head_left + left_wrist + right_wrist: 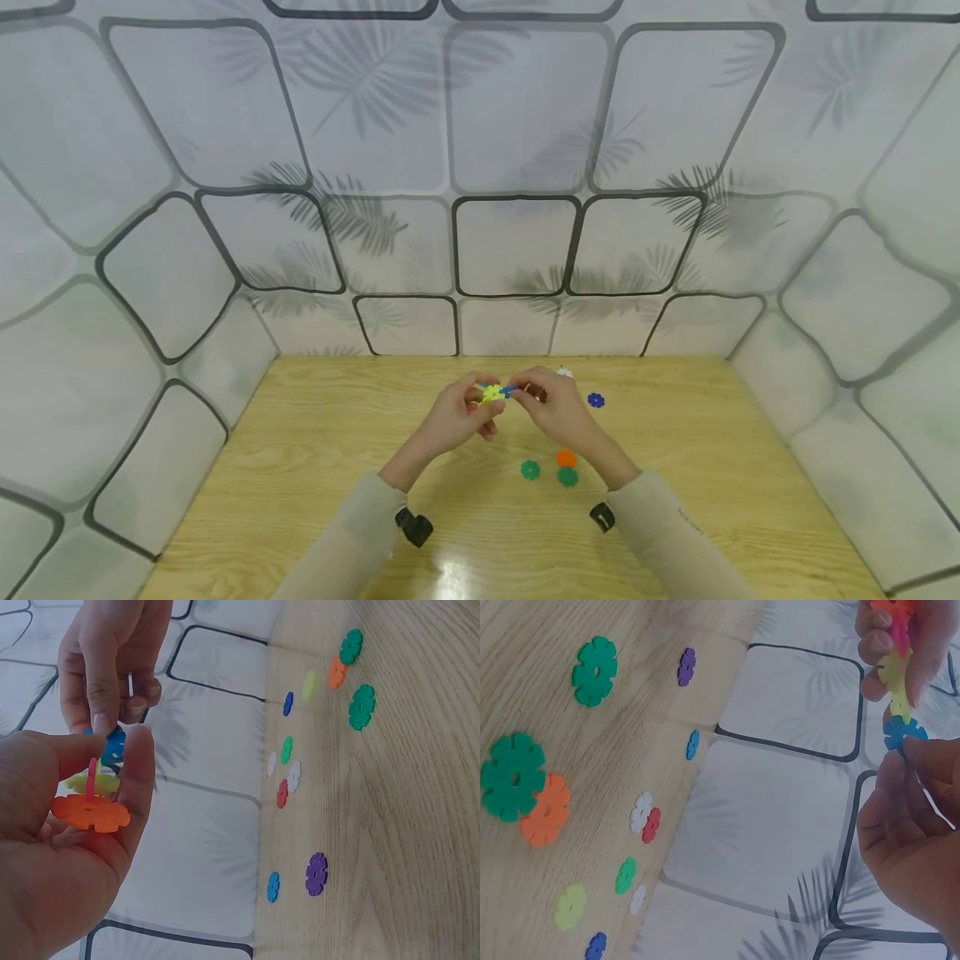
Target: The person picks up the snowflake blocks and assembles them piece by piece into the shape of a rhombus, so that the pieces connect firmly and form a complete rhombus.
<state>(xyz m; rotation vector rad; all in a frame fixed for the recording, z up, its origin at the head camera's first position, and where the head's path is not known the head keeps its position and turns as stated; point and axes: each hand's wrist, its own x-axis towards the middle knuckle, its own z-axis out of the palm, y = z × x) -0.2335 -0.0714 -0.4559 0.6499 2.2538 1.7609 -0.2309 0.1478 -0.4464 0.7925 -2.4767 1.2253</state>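
My left hand (452,414) holds a short chain of notched flower-shaped plastic discs over the table. In the left wrist view the chain's orange disc (91,814) lies nearest the palm, with a pink disc (91,780) standing edge-on in it. A yellow disc (892,671) follows, seen in the right wrist view. My right hand (561,408) pinches a blue disc (904,735) between thumb and fingers, right at the yellow end of the chain. Both hands are raised close together, fingers partly hiding the pieces.
Loose discs lie on the wooden table (315,467): green ones (530,470) and an orange one (566,458) near the right forearm, a dark blue one (596,400) farther back, a purple one (316,874), and several others. Patterned walls (510,250) enclose the back and sides.
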